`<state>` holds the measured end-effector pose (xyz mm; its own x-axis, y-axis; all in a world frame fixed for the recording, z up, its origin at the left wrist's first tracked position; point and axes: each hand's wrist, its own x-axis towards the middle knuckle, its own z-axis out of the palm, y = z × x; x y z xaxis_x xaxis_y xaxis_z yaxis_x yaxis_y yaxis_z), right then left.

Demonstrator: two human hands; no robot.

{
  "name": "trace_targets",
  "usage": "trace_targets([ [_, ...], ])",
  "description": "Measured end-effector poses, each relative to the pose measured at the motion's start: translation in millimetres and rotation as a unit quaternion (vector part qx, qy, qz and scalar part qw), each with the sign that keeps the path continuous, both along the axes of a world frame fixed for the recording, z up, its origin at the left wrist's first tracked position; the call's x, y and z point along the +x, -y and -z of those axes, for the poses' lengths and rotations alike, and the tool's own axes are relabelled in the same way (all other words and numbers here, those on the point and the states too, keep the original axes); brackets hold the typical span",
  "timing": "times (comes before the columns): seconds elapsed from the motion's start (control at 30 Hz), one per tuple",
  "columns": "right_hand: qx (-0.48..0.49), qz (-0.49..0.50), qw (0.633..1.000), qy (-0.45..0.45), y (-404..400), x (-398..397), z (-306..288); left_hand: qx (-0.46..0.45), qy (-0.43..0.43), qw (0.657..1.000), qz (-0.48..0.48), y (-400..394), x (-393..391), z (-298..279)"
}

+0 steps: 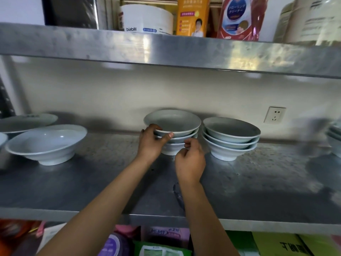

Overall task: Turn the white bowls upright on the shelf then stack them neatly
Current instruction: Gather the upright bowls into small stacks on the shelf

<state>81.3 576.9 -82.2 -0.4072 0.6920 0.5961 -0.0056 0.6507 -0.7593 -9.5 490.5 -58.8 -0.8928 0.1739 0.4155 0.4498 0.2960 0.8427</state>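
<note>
On the middle shelf: a metal shelf point(239, 182) is seen carrying white bowls, all upright.
Centre stack: a stack of three bowls point(172, 132) is set near the back wall, nested, rims up.
Left hand: the left hand point(150, 142) is placed on the left side of the centre stack; the top bowl's rim is pinched between the thumb at the front and fingers point(153, 126) hooked over the edge.
Right hand: the right hand point(191, 159) is held just in front of the stack's lower right; its fingers are curled loosely inward beside the lowest bowl, and contact cannot be told.
Right stack: a second stack of three point(230, 137) is noted just beside the centre stack, apart from both hands.
Left side: a single wide bowl point(46, 143) is set well apart to the left, with a shallow dish point(27, 121) behind it.
Far right: more stacked bowls point(335, 139) are cut by the frame edge, blurred.
Wall: a socket point(274, 114) is seen behind the right stack.
Upper shelf: an orange box point(191, 15) and a red pouch point(239, 17) are noted.
</note>
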Motion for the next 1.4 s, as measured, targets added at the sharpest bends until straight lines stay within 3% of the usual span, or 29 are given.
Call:
trace_targets([
  [0.27, 0.014, -0.035, 0.999, 0.021, 2.3, 0.4, 0.1, -0.050, -0.069, 0.996, -0.001, 34.3, 19.3, 10.0],
  [0.47, 0.187, -0.119, 0.974, 0.034, 51.8, -1.9, -8.6, -0.066, -0.122, 0.990, -0.017, 86.4, 39.2, 10.3],
  [0.67, 0.113, -0.236, 0.964, 0.037, 132.2, -24.8, -9.2, -0.022, -0.129, 0.986, -0.100, 169.9, 55.8, 2.9],
  [0.9, 0.121, -0.350, 0.929, 0.002, 245.6, -63.1, -30.2, -0.039, -0.137, 0.970, -0.196, 274.6, 69.7, 1.4],
  [1.07, 0.100, -0.326, 0.939, -0.040, 302.2, -80.4, -25.5, -0.056, -0.125, 0.953, -0.270, 347.7, 55.4, 6.3],
  [1.17, 0.147, -0.278, 0.947, -0.065, 317.9, -82.7, -4.9, -0.092, -0.122, 0.940, -0.306, 380.2, 51.4, 15.5],
  [1.4, 0.075, -0.238, 0.964, 0.092, 327.6, -88.2, 14.2, -0.157, -0.096, 0.925, -0.332, 417.9, 27.1, 37.3],
])
